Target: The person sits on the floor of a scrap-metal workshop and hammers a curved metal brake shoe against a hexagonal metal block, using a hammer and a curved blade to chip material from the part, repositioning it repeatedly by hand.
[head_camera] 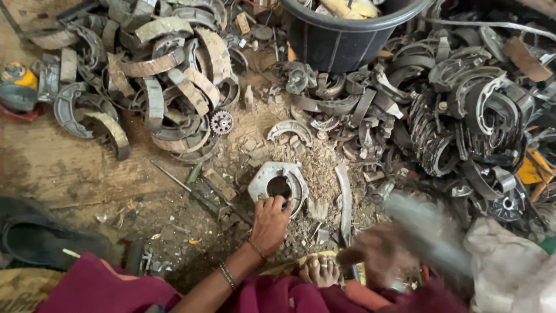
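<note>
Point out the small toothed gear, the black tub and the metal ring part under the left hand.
toothed gear (221,122), head view, on its hub.
black tub (341,40), head view, on its outer wall.
metal ring part (262,177), head view, on its grey upper-left face.

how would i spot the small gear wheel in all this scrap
Start at the black tub at the top and go down-left to the pile of curved brake shoes. The gear lies at that pile's lower right edge, on the dirt. It alone is a small, full, toothed circle; its neighbours are smooth arcs.
</note>
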